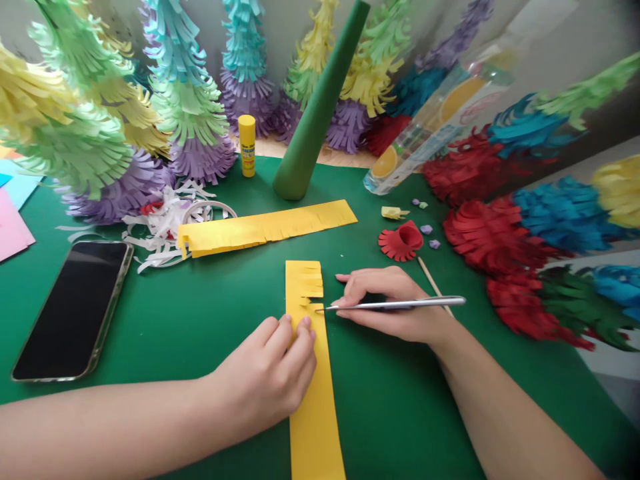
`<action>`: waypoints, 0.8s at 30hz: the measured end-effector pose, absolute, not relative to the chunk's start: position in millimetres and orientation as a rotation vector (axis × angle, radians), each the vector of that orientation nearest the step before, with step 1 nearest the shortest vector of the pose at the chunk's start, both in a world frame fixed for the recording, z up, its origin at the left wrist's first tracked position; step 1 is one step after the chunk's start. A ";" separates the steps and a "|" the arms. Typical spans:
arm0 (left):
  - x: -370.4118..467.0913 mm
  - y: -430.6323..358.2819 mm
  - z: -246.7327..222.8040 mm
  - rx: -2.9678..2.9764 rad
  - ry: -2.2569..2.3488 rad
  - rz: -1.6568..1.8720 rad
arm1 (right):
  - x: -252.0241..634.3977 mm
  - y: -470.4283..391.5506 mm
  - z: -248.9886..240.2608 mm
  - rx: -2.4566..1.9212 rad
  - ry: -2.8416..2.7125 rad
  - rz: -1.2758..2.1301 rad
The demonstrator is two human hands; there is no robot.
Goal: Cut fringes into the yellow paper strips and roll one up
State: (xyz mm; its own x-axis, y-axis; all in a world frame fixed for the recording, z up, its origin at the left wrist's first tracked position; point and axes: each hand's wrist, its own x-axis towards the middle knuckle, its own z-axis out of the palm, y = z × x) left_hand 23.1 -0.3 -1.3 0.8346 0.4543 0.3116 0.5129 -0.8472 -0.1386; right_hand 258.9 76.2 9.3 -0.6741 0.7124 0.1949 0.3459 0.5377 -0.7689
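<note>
A yellow paper strip (313, 427) lies lengthwise in front of me, with several cuts along the upper part of its right edge. The bent fingers of my left hand (277, 367) press on it just below those cuts, fingertips close together. Pinched in my right hand (395, 303) is a slim silver craft knife (400, 304), its thin tip at the strip's right edge beside a cut. Above my hands rests a second yellow strip (270, 225), its lower edge fringed, slanting across the table.
A green cone (320, 107) and a yellow glue stick (247, 147) stand behind. White paper shreds (170, 217) and a phone (73, 310) lie left. A red paper curl (403, 241), a thin stick (429, 275) and a clear bottle (425, 137) are right. Fringed paper trees (187, 100) line the back.
</note>
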 end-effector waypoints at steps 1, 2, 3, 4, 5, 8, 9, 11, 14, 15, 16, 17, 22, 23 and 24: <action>23.0 -0.1 -1.4 -2.800 -0.748 -0.394 | 260.7 76.6 9.8 -0.859 -2.283 0.996; 23.1 0.1 -1.5 -2.800 -0.748 -0.392 | 262.2 77.0 10.5 -0.858 -2.283 1.003; 23.1 0.4 -1.6 -2.801 -0.748 -0.392 | 263.5 77.3 11.4 -0.856 -2.283 1.007; 23.1 0.7 -1.7 -2.802 -0.746 -0.392 | 264.5 77.5 12.4 -0.852 -2.285 1.012; 23.2 0.9 -1.8 -2.802 -0.743 -0.393 | 265.3 77.6 13.5 -0.849 -2.290 1.020; 23.0 1.0 -2.4 -2.804 -0.735 -0.397 | 267.0 77.8 15.9 -0.854 -2.289 1.051; 22.9 0.9 -2.7 -2.806 -0.734 -0.397 | 267.3 77.9 15.9 -0.860 -2.279 1.066; 22.4 0.6 -3.0 -2.809 -0.734 -0.392 | 267.9 78.3 14.1 -0.884 -2.236 1.112; 21.2 1.1 -2.4 -2.819 -0.716 -0.359 | 268.1 79.5 7.7 -0.941 -2.098 1.207; 20.8 1.4 -1.9 -2.824 -0.703 -0.336 | 267.9 80.0 5.3 -0.961 -2.049 1.232; 20.4 1.7 -1.4 -2.829 -0.690 -0.308 | 267.7 80.4 3.2 -0.977 -2.011 1.251; 20.1 1.9 -0.9 -2.836 -0.679 -0.282 | 267.3 80.8 1.7 -0.986 -1.989 1.261; 19.8 1.7 -0.4 -2.852 -0.670 -0.271 | 264.3 80.7 2.2 -0.956 -2.063 1.235; 19.9 1.6 -0.7 -2.852 -0.670 -0.273 | 263.4 80.3 3.0 -0.951 -2.077 1.221; 20.0 1.5 -0.8 -2.850 -0.672 -0.272 | 262.5 79.9 3.6 -0.951 -2.082 1.208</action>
